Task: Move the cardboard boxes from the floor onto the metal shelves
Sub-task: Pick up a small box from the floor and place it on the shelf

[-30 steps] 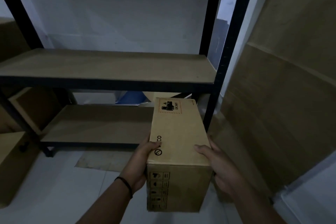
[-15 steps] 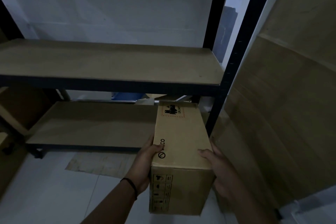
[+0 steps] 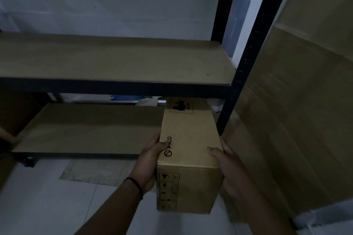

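Observation:
A long cardboard box (image 3: pixel 188 139) with black printed symbols is held lengthwise between both hands. My left hand (image 3: pixel 150 162) grips its left side, thumb over the top edge. My right hand (image 3: pixel 227 168) grips its right side, thumb on top. The box's far end reaches under the upper shelf (image 3: pixel 114 63), over the right end of the lower shelf (image 3: pixel 86 129) of the black metal rack. Whether the box rests on the lower shelf I cannot tell.
The rack's black front right post (image 3: pixel 246 59) stands just right of the box. A big cardboard sheet (image 3: pixel 296 101) leans along the right. Flattened cardboard (image 3: pixel 91 172) lies on the pale floor below the lower shelf. Brown boxes (image 3: pixel 11 112) sit at far left.
The box has moved forward, its far end going further under the upper shelf. My view has drawn closer to the rack and shifted right.

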A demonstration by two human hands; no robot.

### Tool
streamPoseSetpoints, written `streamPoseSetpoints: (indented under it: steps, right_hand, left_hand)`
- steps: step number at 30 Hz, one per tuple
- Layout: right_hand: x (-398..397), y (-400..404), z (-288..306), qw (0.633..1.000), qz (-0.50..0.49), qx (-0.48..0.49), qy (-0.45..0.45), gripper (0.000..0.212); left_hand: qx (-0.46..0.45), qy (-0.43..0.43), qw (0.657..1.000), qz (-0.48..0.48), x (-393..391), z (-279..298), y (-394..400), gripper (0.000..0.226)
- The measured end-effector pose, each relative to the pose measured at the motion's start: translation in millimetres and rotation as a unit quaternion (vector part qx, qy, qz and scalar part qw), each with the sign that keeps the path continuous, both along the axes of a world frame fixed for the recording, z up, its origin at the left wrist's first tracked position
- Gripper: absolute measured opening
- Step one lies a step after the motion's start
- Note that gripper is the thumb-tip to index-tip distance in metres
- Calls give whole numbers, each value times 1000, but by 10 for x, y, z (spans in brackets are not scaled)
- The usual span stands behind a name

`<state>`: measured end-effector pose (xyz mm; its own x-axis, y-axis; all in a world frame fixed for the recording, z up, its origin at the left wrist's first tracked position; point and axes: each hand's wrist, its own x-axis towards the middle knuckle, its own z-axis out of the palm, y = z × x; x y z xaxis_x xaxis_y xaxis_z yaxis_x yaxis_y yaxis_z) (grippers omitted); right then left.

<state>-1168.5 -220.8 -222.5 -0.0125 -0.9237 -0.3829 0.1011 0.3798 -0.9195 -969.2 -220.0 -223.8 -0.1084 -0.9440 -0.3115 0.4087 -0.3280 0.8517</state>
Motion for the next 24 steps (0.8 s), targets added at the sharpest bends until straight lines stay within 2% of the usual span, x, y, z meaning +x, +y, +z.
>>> streamPoseSetpoints:
  steps: [2, 6, 8, 10, 12, 13, 15, 18, 19, 21, 22, 24]
  right_hand:
    - [0, -7, -65, 999, 1, -4, 45, 49]
    - [12, 61, -81, 965, 44, -40, 257, 69]
    - [10, 138, -82, 947, 106, -43, 299, 79]
    - [-30, 199, -125, 933, 175, -13, 316, 102]
    - [-84, 195, -196, 896, 240, -10, 373, 131]
    - [-102, 172, -229, 876, 259, -15, 406, 137]
    - [-110, 113, -248, 858, 265, -23, 439, 134]
    - [-123, 66, -251, 872, 234, -46, 428, 123]
    - [-125, 64, -258, 878, 223, -54, 420, 120]
    - [-116, 73, -288, 893, 190, -70, 401, 110]
    - [-105, 82, -318, 902, 173, -73, 389, 105]
    - [-77, 125, -358, 910, 151, -67, 381, 97]
  left_hand:
    - [6, -3, 1000, 19, -2, -51, -37, 37]
    - [71, 31, 990, 118, -73, -201, -90, 42]
    - [76, 8, 989, 125, -133, -242, -71, 32]
    - [68, -14, 992, 108, -176, -242, -42, 26]
    - [66, -33, 992, 98, -183, -218, -24, 32]
    - [59, -47, 993, 87, -175, -208, -12, 34]
    - [28, -90, 994, 47, -151, -181, 17, 35]
    - [-43, -192, 980, -10, -132, -152, 67, 28]
    - [-69, -236, 969, -25, -136, -146, 99, 31]
    - [-129, -350, 927, -45, -159, -175, 165, 58]
    - [-156, -390, 906, -58, -183, -185, 205, 69]
    - [-193, -431, 879, -67, -210, -251, 273, 75]
